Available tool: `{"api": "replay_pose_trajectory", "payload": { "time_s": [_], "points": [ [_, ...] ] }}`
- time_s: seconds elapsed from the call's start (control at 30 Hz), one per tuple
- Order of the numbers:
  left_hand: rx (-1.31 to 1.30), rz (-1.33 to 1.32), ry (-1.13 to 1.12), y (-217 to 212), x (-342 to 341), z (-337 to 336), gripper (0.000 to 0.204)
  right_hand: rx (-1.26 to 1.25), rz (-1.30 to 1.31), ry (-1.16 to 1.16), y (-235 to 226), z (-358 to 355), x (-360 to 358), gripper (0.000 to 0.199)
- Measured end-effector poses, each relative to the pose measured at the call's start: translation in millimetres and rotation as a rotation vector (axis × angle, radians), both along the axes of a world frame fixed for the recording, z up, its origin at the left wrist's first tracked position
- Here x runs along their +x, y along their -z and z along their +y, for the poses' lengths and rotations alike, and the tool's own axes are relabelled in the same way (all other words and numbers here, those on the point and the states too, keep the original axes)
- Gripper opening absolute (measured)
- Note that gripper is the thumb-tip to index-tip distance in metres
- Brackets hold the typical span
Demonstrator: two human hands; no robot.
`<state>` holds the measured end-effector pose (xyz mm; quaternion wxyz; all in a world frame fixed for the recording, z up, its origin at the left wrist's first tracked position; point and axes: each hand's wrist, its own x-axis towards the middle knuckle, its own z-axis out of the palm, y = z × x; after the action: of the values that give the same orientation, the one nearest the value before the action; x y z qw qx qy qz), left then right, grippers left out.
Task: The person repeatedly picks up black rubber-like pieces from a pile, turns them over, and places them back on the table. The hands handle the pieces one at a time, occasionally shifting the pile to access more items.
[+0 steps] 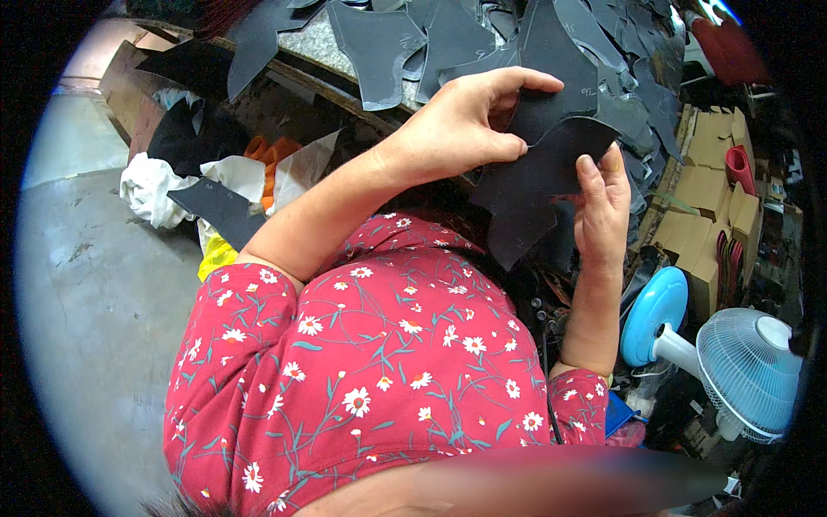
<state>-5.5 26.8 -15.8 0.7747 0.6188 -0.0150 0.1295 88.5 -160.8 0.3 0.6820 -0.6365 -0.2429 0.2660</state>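
My left hand (461,121) reaches in from the left, thumb against the edge of a dark, flat cut-out piece (534,189) and index finger stretched over another dark piece (556,90) above it. The other left fingers curl partly out of sight. On the right, my right hand (600,211) is raised, its thumb and fingers closed at the right corner of the lower cut-out piece, which hangs tilted in front of me. Many similar dark cut-out pieces (375,52) with curved edges and pale marks lie overlapped on the table (312,47) behind.
At the right are a blue and white fan (749,370), cardboard boxes (689,233) and a red roll (739,168). At the left, a white bag (153,189), orange material (274,159) and a loose dark piece (220,207) lie near the grey floor (103,327).
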Motion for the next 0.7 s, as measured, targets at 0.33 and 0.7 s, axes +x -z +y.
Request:
{"api": "replay_pose_trajectory", "payload": {
  "time_s": [0.33, 0.7],
  "points": [
    [-0.017, -0.01, 0.027, -5, -3, -6, 0.066, 0.025, -0.062, 0.024, 0, -1, 4, 0.021],
    [-0.033, -0.062, -0.122, -4, 3, -21, 0.041, -0.005, -0.043, -0.021, 0, 6, -6, 0.025]
  ]
}}
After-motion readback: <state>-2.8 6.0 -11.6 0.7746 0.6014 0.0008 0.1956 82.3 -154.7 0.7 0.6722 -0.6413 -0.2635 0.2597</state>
